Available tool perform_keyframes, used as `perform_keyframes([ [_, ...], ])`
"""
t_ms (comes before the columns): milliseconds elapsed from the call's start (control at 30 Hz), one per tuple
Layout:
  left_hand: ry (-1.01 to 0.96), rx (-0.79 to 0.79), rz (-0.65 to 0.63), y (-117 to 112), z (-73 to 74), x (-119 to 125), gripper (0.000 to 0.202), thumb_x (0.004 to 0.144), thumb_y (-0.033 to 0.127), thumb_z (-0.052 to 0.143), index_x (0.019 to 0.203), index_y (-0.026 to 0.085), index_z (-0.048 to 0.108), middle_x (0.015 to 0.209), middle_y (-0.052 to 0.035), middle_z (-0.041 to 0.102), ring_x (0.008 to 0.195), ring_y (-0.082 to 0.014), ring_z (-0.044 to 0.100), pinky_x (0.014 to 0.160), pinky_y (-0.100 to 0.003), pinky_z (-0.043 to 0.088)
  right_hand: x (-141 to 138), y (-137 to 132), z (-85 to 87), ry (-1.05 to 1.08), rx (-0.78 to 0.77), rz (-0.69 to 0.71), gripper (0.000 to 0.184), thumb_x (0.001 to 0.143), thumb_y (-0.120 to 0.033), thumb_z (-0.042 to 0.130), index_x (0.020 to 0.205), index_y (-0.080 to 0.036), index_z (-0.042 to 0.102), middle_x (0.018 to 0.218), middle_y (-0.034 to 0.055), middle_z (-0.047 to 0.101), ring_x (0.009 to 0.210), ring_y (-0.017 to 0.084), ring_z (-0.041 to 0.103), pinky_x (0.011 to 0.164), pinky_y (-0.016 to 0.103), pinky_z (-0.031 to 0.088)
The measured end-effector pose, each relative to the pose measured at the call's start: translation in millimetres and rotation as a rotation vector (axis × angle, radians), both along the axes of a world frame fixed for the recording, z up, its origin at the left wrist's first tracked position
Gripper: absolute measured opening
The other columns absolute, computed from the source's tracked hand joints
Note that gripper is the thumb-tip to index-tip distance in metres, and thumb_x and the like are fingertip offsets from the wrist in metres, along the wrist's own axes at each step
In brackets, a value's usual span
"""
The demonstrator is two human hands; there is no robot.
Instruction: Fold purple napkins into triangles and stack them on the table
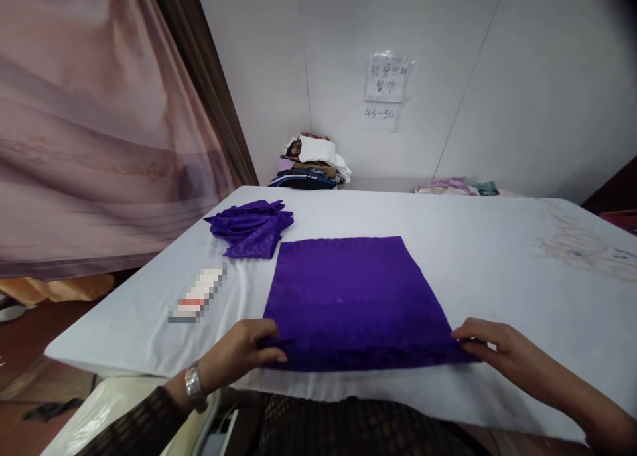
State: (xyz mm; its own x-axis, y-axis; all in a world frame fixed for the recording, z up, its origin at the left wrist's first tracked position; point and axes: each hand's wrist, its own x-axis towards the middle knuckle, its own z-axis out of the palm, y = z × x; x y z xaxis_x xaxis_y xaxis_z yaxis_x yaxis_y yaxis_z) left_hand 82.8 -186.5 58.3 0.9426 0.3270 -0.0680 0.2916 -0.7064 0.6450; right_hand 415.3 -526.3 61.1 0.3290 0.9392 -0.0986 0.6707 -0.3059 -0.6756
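Note:
A purple cloth napkin [348, 290] lies spread on the white-covered table in front of me, its near edge close to the table's front. My left hand [249, 350] pinches the near left corner between thumb and fingers. At the near right corner, my right hand [485, 340] grips the same napkin with thumb and fingertips. The near edge runs fairly straight between both hands, and the far part rests flat. Beyond the left side sits a crumpled heap of purple napkins [253, 227], touching or almost touching the spread one.
A blurred-out flat object [199, 293] lies on the tablecloth [497, 257] at left. Folded clothes [313, 160] are piled behind the table, with more fabric [448, 186] to their right. A pink curtain [99, 124] hangs at left. Paper signs [385, 81] are on the wall.

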Motion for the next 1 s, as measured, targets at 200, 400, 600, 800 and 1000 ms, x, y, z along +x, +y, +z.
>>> perform_keyframes([
  [200, 0.081, -0.226, 0.095, 24, 14.1, 14, 0.026, 0.073, 0.043, 0.065, 0.071, 0.018, 0.059, 0.068, 0.0038, 0.058, 0.067, -0.0122, 0.051, 0.064, -0.022, 0.040, 22, 29, 6.8, 0.042, 0.031, -0.072, 0.024, 0.085, -0.043, 0.053, 0.093, -0.027, 0.069, 0.095, 0.0038, 0.069, 0.089, 0.021, 0.062, 0.080, 0.034, 0.049],
  [400, -0.009, -0.257, 0.294, 88, -6.1, 52, 0.030, 0.064, 0.047, 0.065, 0.069, 0.018, 0.060, 0.063, 0.0043, 0.055, 0.060, -0.0115, 0.048, 0.057, -0.023, 0.038, 78, 94, -13.3, 0.010, 0.078, -0.115, 0.021, 0.077, -0.036, 0.058, 0.089, -0.025, 0.070, 0.093, 0.0025, 0.071, 0.086, 0.022, 0.064, 0.079, 0.034, 0.050],
  [600, -0.061, -0.207, 0.501, 131, -45.1, 87, 0.028, 0.058, 0.043, 0.065, 0.070, 0.018, 0.064, 0.060, 0.0029, 0.060, 0.058, -0.0133, 0.052, 0.057, -0.024, 0.041, 124, 165, -54.4, -0.064, 0.103, -0.232, 0.020, 0.069, -0.020, 0.060, 0.086, -0.021, 0.071, 0.087, 0.0041, 0.072, 0.083, 0.021, 0.065, 0.081, 0.035, 0.050],
  [800, -0.077, -0.052, 0.643, 144, -63.5, 102, 0.018, 0.064, 0.033, 0.060, 0.073, 0.019, 0.067, 0.072, -0.0003, 0.069, 0.071, -0.0173, 0.061, 0.070, -0.027, 0.046, 135, 195, -80.0, -0.098, 0.077, -0.254, 0.030, 0.071, -0.009, 0.054, 0.095, -0.016, 0.070, 0.094, 0.0062, 0.072, 0.088, 0.020, 0.066, 0.085, 0.033, 0.049],
  [1000, -0.074, 0.057, 0.693, 149, -74.8, 108, 0.019, 0.070, 0.031, 0.057, 0.081, 0.019, 0.068, 0.079, -0.0022, 0.070, 0.075, -0.0186, 0.063, 0.072, -0.028, 0.047, 141, 200, -86.8, -0.200, 0.094, -0.344, 0.030, 0.077, -0.016, 0.056, 0.105, -0.016, 0.068, 0.101, 0.0079, 0.071, 0.093, 0.020, 0.065, 0.089, 0.034, 0.047],
])
